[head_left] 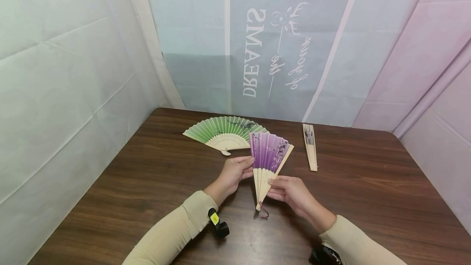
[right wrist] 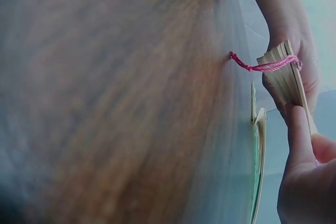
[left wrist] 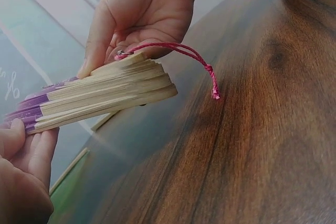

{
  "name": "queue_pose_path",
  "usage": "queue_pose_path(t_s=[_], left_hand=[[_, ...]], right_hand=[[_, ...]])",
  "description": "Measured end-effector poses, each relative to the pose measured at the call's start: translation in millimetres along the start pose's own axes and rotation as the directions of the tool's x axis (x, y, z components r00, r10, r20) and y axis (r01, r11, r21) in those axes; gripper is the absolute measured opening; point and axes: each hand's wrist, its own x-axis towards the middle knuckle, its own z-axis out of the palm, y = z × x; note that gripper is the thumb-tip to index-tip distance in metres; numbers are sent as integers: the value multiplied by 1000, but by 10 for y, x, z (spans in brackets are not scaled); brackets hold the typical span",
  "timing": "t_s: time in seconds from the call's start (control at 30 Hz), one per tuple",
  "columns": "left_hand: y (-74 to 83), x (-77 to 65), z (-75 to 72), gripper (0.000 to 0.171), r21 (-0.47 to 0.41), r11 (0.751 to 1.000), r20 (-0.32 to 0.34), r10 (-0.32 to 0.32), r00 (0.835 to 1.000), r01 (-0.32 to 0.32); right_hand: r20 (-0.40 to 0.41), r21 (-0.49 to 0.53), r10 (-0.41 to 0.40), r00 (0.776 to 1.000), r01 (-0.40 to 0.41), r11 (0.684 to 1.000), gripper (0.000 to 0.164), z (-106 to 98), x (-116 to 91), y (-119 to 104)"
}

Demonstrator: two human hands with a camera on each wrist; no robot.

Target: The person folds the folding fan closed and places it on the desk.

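A partly spread purple folding fan (head_left: 268, 152) with pale wooden ribs is held above the table between both hands. My left hand (head_left: 235, 171) pinches its left edge, where the purple leaf begins, thumb on top. On the other side, my right hand (head_left: 291, 193) pinches the right outer rib lower down, near the pivot. From the pivot hangs a knotted pink-red cord (left wrist: 197, 59), seen in both wrist views. Behind the purple fan lies a spread green folding fan (head_left: 209, 131), its right part overlapped in the head view.
A nearly folded fan (head_left: 310, 150) with a grey, dark-patterned leaf lies at the right rear of the brown wooden table (head_left: 147, 199). Behind the table hangs a blue-grey cloth (head_left: 198, 52) with lettering. Pale cloths hang at both sides.
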Motion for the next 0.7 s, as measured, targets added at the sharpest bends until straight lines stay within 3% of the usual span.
queue_pose_path(t_s=[0.7], left_hand=[[11,-29,9,34,25,999,9,20,1000,-20]], right_hand=[[-22,-14,6,1000,-7,1000,35,12,-15,-15]])
